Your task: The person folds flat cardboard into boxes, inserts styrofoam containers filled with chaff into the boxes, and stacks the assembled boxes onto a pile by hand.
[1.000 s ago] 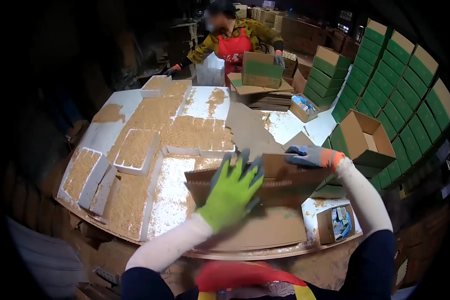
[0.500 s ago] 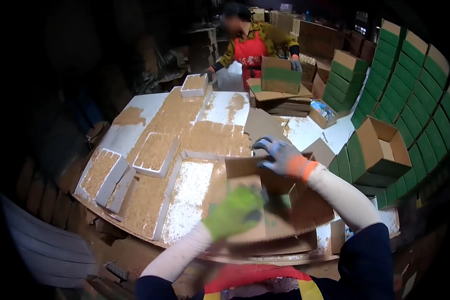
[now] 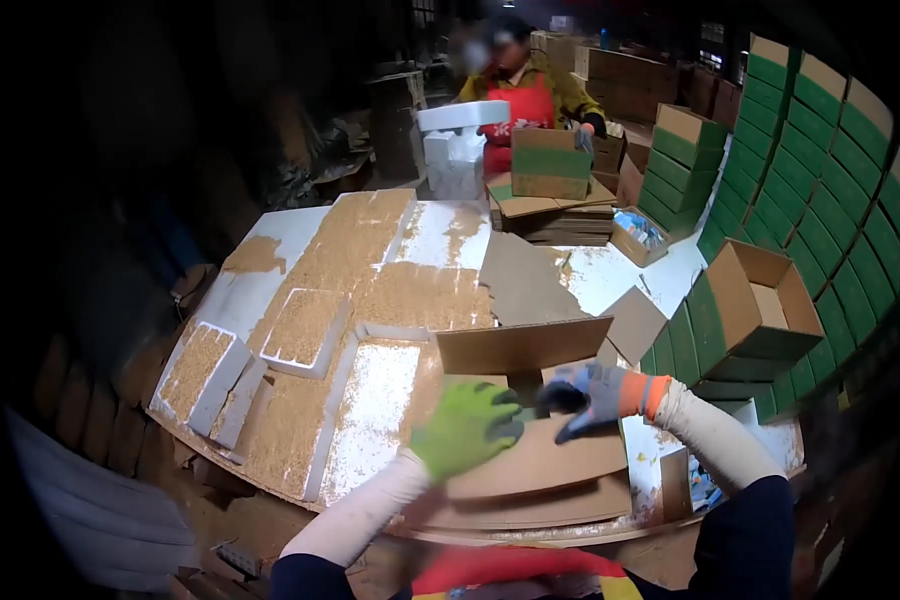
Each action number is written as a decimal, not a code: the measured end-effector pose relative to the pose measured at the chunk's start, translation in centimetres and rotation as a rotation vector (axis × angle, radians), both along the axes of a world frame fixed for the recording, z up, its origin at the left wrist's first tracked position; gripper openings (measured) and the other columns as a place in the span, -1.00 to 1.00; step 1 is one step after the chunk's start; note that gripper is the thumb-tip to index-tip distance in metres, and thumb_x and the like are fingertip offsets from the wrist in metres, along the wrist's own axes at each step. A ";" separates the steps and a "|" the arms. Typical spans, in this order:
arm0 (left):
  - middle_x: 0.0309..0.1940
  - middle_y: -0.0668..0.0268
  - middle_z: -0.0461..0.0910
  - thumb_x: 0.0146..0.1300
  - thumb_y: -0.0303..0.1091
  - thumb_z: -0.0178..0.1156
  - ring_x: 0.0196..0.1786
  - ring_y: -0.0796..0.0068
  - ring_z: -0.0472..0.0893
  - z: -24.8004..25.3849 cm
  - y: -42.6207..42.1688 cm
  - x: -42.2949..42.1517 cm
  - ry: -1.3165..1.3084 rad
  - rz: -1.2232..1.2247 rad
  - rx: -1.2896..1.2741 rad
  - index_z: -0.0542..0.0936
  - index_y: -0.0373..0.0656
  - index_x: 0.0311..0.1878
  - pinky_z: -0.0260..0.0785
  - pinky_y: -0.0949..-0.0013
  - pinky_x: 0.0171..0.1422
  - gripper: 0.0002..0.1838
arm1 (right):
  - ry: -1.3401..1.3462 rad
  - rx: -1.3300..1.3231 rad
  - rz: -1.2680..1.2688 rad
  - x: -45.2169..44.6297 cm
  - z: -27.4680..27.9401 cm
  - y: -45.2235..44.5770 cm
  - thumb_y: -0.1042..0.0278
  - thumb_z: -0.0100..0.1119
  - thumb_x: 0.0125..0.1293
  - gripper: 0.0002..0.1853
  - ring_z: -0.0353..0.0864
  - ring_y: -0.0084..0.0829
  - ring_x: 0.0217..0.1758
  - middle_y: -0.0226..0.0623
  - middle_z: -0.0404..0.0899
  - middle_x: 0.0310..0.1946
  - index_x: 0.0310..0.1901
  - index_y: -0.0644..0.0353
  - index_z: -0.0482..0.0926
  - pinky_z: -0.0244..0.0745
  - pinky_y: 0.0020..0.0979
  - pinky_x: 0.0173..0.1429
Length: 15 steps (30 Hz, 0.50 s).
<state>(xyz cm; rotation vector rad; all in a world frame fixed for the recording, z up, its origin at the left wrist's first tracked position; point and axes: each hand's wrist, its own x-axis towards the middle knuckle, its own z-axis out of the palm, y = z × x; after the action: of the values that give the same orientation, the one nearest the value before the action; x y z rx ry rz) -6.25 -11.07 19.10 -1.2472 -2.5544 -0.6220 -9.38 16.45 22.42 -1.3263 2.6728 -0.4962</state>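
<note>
In front of me stands an open cardboard box [image 3: 535,460], its far flap [image 3: 525,345] standing up and its near flap spread toward me. My left hand [image 3: 465,430], in a green glove with grey fingertips, lies on the box's left side with its fingers stretched out. From the right, my right hand [image 3: 590,392], in a grey glove with an orange cuff, reaches over the opening. Its thumb and fingers are apart and curved, close to the near flap. Both hands partly cover the inside of the box.
Left lies a grain-covered board [image 3: 300,430] with white foam trays [image 3: 305,330]. Green boxes [image 3: 800,200] are stacked at right, near an open one [image 3: 760,305]. Across the table, a person in a red apron [image 3: 520,110] stands by a green-brown box [image 3: 550,165] and a white foam lid [image 3: 463,115].
My right hand has come down and nearer from the box's far edge. The far flap now stands upright. The person opposite has lifted a foam tray away from the table, where white foam pieces now show.
</note>
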 end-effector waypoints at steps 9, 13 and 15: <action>0.32 -0.26 0.36 0.03 0.19 0.41 0.46 -0.12 0.27 -3.0 0.1 3.4 0.054 0.960 0.230 0.29 -0.50 0.38 0.13 -0.07 0.47 0.06 | 0.185 0.098 -0.696 -2.0 -6.8 -0.5 -0.54 0.06 0.18 0.10 0.13 0.12 0.52 0.12 0.08 0.51 0.47 0.30 0.17 0.11 -0.06 0.53; 0.09 -0.17 0.59 0.01 0.27 0.43 0.15 0.00 0.61 0.6 -1.2 3.7 -0.790 0.859 0.363 0.30 -0.51 0.37 0.43 0.19 0.24 0.11 | -0.303 -0.058 -0.855 -2.9 -6.0 5.0 -0.52 0.02 0.22 -0.02 0.52 0.14 0.23 0.11 0.34 0.35 0.47 0.10 0.18 0.52 -0.07 0.19; 0.10 -0.13 0.58 0.01 0.23 0.45 0.12 0.03 0.63 1.9 -0.6 5.0 -0.536 0.804 0.448 0.31 -0.49 0.36 0.47 0.20 0.19 0.08 | -1.041 -0.083 -0.743 -0.2 0.8 5.6 -0.60 -0.10 0.22 0.03 0.60 0.16 0.12 0.07 0.38 0.35 0.50 0.08 0.13 0.61 -0.03 0.08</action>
<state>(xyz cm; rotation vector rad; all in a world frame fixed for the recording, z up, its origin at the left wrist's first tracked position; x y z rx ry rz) -1.20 -11.70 21.00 0.1416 -2.7384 -1.3209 -9.58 22.08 23.23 0.0807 2.0832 -1.0068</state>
